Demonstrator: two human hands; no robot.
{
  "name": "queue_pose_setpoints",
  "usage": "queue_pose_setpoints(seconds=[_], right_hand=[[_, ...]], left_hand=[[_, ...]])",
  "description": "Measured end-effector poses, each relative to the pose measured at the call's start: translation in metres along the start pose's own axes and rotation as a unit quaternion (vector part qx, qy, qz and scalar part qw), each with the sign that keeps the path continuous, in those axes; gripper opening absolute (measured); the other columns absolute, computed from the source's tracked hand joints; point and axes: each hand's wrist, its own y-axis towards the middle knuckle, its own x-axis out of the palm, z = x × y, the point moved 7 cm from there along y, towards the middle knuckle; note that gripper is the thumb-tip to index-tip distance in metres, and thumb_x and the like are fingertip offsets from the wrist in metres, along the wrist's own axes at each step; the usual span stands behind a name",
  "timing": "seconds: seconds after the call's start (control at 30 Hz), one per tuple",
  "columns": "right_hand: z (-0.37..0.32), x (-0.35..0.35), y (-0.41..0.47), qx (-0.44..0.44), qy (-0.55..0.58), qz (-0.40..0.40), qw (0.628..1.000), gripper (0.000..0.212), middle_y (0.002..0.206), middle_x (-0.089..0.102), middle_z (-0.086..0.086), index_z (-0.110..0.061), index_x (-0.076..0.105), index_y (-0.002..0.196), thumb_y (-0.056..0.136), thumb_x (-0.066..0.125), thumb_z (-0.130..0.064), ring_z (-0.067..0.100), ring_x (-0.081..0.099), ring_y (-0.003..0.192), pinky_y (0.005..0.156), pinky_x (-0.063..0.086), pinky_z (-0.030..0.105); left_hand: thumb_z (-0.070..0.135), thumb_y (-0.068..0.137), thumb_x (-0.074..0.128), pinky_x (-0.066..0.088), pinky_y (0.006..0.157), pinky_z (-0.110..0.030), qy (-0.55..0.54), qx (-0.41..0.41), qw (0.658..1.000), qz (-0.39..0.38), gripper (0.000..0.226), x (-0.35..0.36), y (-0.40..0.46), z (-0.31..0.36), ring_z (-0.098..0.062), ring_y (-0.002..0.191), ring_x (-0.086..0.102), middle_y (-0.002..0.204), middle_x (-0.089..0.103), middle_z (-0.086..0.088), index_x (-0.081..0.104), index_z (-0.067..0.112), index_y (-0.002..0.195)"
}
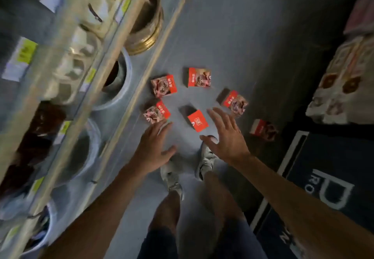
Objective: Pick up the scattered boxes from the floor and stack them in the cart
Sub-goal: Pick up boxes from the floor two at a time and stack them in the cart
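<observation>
Several small red boxes with a food picture lie scattered on the grey floor (232,36). One box (156,112) sits just beyond my left hand (153,147), whose fingers are apart and hold nothing. A box with its plain red face up (197,120) lies between both hands. My right hand (226,135) is open above the floor, close to another box (234,103). Further boxes lie at the back left (164,85), the back middle (199,77) and the right (263,130). No cart is recognisable in view.
A shelf rack (113,42) with bowls, pots and price tags runs along the left. My two feet in grey shoes (204,161) stand below the hands. A dark mat with white lettering (327,178) lies at the right, with packaged goods (344,80) behind it.
</observation>
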Motion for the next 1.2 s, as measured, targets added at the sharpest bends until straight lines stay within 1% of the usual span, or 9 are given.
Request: queue_pose_setpoints(seconds=[0.13, 0.23, 0.33, 0.43, 0.53, 0.67, 0.87, 1.1, 1.2], right_hand=[[0.053, 0.073, 0.057, -0.005, 0.004, -0.02, 1.0, 0.083, 0.166, 0.02, -0.005, -0.032, 0.022, 0.159, 0.09, 0.054, -0.065, 0.025, 0.022, 0.151, 0.119, 0.025, 0.043], [0.09, 0.132, 0.088, -0.014, 0.007, -0.02, 1.0, 0.083, 0.165, 0.024, -0.004, -0.031, 0.026, 0.158, 0.088, 0.061, -0.061, 0.026, 0.028, 0.149, 0.117, 0.024, 0.039], [0.129, 0.195, 0.114, -0.015, -0.009, -0.028, 0.999, 0.088, 0.165, 0.024, 0.002, -0.029, 0.028, 0.157, 0.084, 0.062, -0.065, 0.032, 0.031, 0.148, 0.116, 0.034, 0.05], [0.164, 0.248, 0.139, 0.019, -0.034, -0.054, 0.998, 0.103, 0.168, 0.011, 0.003, -0.031, 0.016, 0.16, 0.079, 0.069, -0.066, 0.037, 0.024, 0.151, 0.114, 0.035, 0.06], [0.182, 0.282, 0.161, 0.043, -0.027, -0.053, 0.997, 0.114, 0.168, 0.007, 0.004, -0.04, 0.001, 0.157, 0.074, 0.075, -0.066, 0.039, 0.023, 0.15, 0.112, 0.034, 0.061], [0.186, 0.319, 0.181, 0.036, -0.023, -0.06, 0.997, 0.119, 0.166, 0.007, 0.007, -0.041, 0.003, 0.157, 0.07, 0.082, -0.06, 0.041, 0.027, 0.146, 0.104, 0.045, 0.061], [0.195, 0.331, 0.185, 0.068, -0.019, -0.03, 0.997, 0.102, 0.159, 0.02, 0.004, -0.043, 0.012, 0.157, 0.08, 0.079, -0.036, 0.038, 0.05, 0.126, 0.091, 0.055, 0.052], [0.176, 0.29, 0.175, 0.074, -0.003, -0.05, 0.996, 0.102, 0.155, 0.025, -0.003, -0.051, 0.011, 0.153, 0.078, 0.078, -0.036, 0.035, 0.053, 0.125, 0.093, 0.053, 0.054], [0.156, 0.26, 0.172, 0.052, 0.018, -0.045, 0.997, 0.103, 0.155, 0.024, -0.006, -0.053, 0.012, 0.152, 0.078, 0.082, -0.042, 0.034, 0.053, 0.126, 0.093, 0.054, 0.056]], left_hand=[[0.054, 0.085, 0.054, 0.038, 0.112, -0.044, -0.031, -0.027, 0.999, 0.015, 0.07, 0.075, 0.037, -0.05, -0.026, 0.138, 0.042, 0.151, 0.044, -0.007, 0.049, 0.016, 0.144], [0.054, 0.085, 0.054, 0.04, 0.111, -0.043, -0.065, -0.05, 0.996, 0.031, 0.07, 0.133, 0.056, -0.08, -0.024, 0.138, 0.043, 0.151, 0.045, -0.005, 0.049, 0.018, 0.144], [0.054, 0.085, 0.054, 0.042, 0.11, -0.045, -0.08, -0.056, 0.995, 0.027, 0.07, 0.183, 0.076, -0.106, -0.023, 0.138, 0.042, 0.15, 0.045, -0.003, 0.05, 0.017, 0.144], [0.054, 0.087, 0.054, 0.04, 0.112, -0.045, -0.093, -0.069, 0.993, 0.027, 0.07, 0.224, 0.088, -0.137, -0.021, 0.142, 0.039, 0.152, 0.043, -0.001, 0.047, 0.018, 0.146], [0.059, 0.087, 0.05, 0.037, 0.113, -0.046, -0.089, -0.098, 0.991, 0.014, 0.072, 0.254, 0.095, -0.166, -0.02, 0.145, 0.034, 0.154, 0.039, 0.001, 0.043, 0.022, 0.149], [0.059, 0.086, 0.046, 0.034, 0.116, -0.044, -0.086, -0.111, 0.99, 0.01, 0.075, 0.278, 0.102, -0.194, -0.019, 0.146, 0.032, 0.156, 0.037, 0.001, 0.041, 0.021, 0.15], [0.06, 0.086, 0.045, 0.035, 0.116, -0.044, -0.097, -0.131, 0.987, -0.001, 0.077, 0.298, 0.097, -0.208, -0.02, 0.146, 0.031, 0.155, 0.037, -0.001, 0.041, 0.019, 0.151], [0.064, 0.08, 0.045, 0.045, 0.108, -0.037, -0.2, -0.193, 0.96, -0.023, 0.08, 0.278, 0.074, -0.198, -0.004, 0.146, 0.019, 0.156, 0.026, 0.014, 0.033, 0.032, 0.152], [0.063, 0.078, 0.054, 0.031, 0.113, -0.022, -0.245, -0.247, 0.938, 0.004, 0.075, 0.266, 0.069, -0.209, -0.003, 0.14, 0.03, 0.149, 0.035, 0.014, 0.037, 0.035, 0.146]])
